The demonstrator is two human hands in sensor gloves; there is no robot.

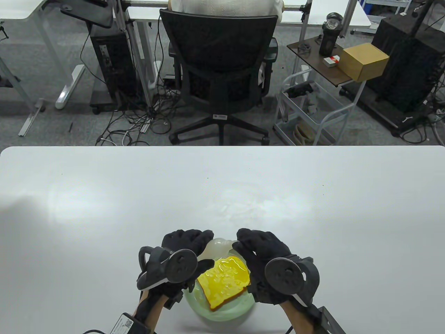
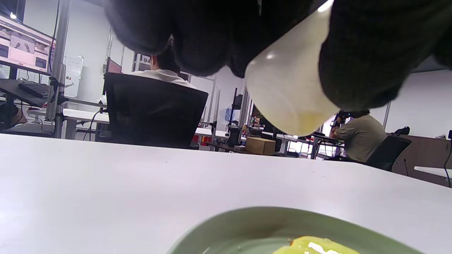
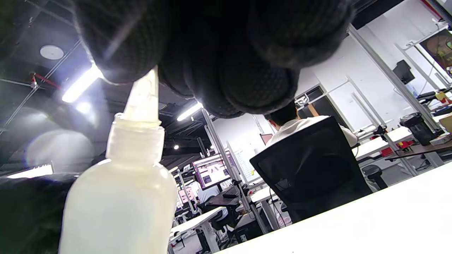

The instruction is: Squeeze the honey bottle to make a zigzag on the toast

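Observation:
A yellow toast slice (image 1: 226, 281) with glossy wet streaks lies on a pale green plate (image 1: 222, 315) near the table's front edge. Above the plate's far rim hangs a translucent white honey bottle (image 1: 218, 246), lying roughly level between both hands. My left hand (image 1: 200, 240) grips its body; in the left wrist view the bottle (image 2: 289, 91) sits between the gloved fingers (image 2: 370, 53), above the plate (image 2: 247, 220) and toast (image 2: 310, 247). My right hand (image 1: 243, 239) pinches the nozzle tip; in the right wrist view the nozzle (image 3: 143, 97) runs up into the curled fingers (image 3: 116, 46).
The white table (image 1: 104, 215) spreads wide around the plate. Beyond its far edge stand a black office chair (image 1: 220, 66) with a seated person, a small trolley (image 1: 313, 111) and a side table with a cardboard box (image 1: 363, 61).

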